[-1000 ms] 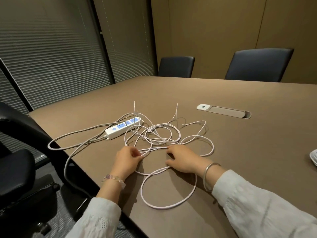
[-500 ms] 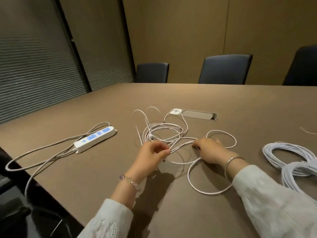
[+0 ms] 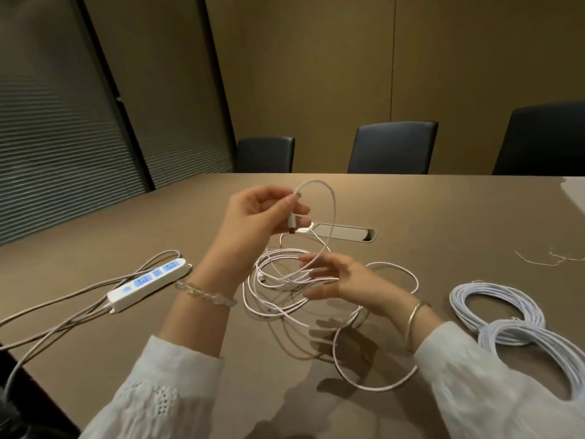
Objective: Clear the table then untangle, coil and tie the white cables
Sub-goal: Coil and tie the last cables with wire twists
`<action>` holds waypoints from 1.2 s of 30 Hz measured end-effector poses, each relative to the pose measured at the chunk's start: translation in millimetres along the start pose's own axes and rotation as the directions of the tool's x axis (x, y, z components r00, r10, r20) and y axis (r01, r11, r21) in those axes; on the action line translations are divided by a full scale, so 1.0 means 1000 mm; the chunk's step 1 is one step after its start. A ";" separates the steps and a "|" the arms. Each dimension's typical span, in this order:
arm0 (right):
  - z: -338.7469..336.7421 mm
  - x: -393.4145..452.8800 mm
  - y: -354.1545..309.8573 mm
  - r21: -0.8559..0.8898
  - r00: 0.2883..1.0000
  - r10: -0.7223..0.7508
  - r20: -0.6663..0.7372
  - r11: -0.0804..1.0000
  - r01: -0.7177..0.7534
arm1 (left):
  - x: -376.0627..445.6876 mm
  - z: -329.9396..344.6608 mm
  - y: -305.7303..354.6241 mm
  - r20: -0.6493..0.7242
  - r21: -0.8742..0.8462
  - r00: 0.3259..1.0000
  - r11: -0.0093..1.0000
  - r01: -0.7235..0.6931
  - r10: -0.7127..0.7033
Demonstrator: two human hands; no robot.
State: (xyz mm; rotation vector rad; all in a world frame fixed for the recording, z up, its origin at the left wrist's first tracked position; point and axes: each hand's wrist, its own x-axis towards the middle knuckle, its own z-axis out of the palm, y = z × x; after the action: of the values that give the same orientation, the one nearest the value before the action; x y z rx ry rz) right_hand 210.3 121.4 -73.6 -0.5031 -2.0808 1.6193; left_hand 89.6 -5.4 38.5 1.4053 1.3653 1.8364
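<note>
White cable, tangled (image 3: 285,299): thin, loose overlapping loops lying on the brown table (image 3: 443,223), between the two forearms and in front of the recessed socket panel (image 3: 345,232); one loop trails toward the near edge. Connector end (image 3: 291,224): raised above the heap, pinched between thumb and fingertips of the left hand (image 3: 253,217), plug pointing down; holding a free end clear of the pile is likely meant to let the strand be traced back through the knots. From the pinch the cable arcs up and over, then drops to the right hand (image 3: 338,280). Right hand: low over the heap, fingers spread and fairly straight, the descending strand running across or through them; whether any finger actually closes on it cannot be told, so it reads as guiding, not gripping. Coiled white cables (image 3: 506,315): two bundles lying touching at the right, apart from the tangle, seemingly finished work set out of the way. Power strip (image 3: 148,282): white with blue sockets, at the left, its grey lead running off the table's near-left edge; well apart from the tangle. Thin ties (image 3: 550,259): pale strands far right, probably kept ready for binding. Dark chairs (image 3: 392,147): beyond the far edge.
</note>
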 end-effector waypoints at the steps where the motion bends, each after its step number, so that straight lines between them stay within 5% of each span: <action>1: 0.000 -0.001 0.001 -0.069 0.999 -0.004 0.051 0.998 0.008 | 0.000 -0.001 0.005 -0.008 -0.020 1.000 1.000 -0.007 0.007; 7: 0.014 0.019 0.003 -0.588 0.990 -0.142 -0.019 0.802 0.103 | -0.006 -0.016 0.031 0.048 -0.027 0.997 0.998 -0.056 0.057; 16: 0.034 0.048 -0.006 -0.666 0.965 -0.232 0.119 0.702 0.251 | -0.017 -0.031 0.048 0.051 -0.137 0.995 0.988 -0.074 0.081; 22: 0.035 0.043 -0.014 -0.763 0.974 -0.161 0.162 0.606 0.227 | -0.022 -0.038 0.041 -0.025 -0.176 0.992 0.977 0.118 -0.125; 27: 0.020 0.036 -0.054 -0.698 0.960 -0.279 -0.021 0.692 0.185 | -0.028 -0.041 0.019 -0.086 0.216 0.956 0.932 0.292 -0.280; 30: 0.008 0.025 -0.084 -0.407 0.955 -0.273 -0.118 0.890 0.204 | -0.032 -0.040 0.008 -0.169 0.368 0.963 0.892 0.261 -0.212; 33: -0.002 0.011 -0.103 -0.198 0.977 -0.207 -0.054 0.961 0.193 | -0.034 -0.037 0.003 -0.201 0.408 0.972 0.892 0.196 -0.122; 36: -0.006 -0.002 -0.109 -0.237 0.979 -0.193 0.067 0.950 0.203 | -0.033 -0.029 0.004 -0.216 0.435 0.976 0.892 0.123 -0.029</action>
State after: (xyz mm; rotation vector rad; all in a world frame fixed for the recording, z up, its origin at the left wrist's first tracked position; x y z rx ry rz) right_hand 214.7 98.9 32.8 -0.3263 -2.2949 1.2808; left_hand 76.6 -46.3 27.4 1.3695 2.0218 1.7196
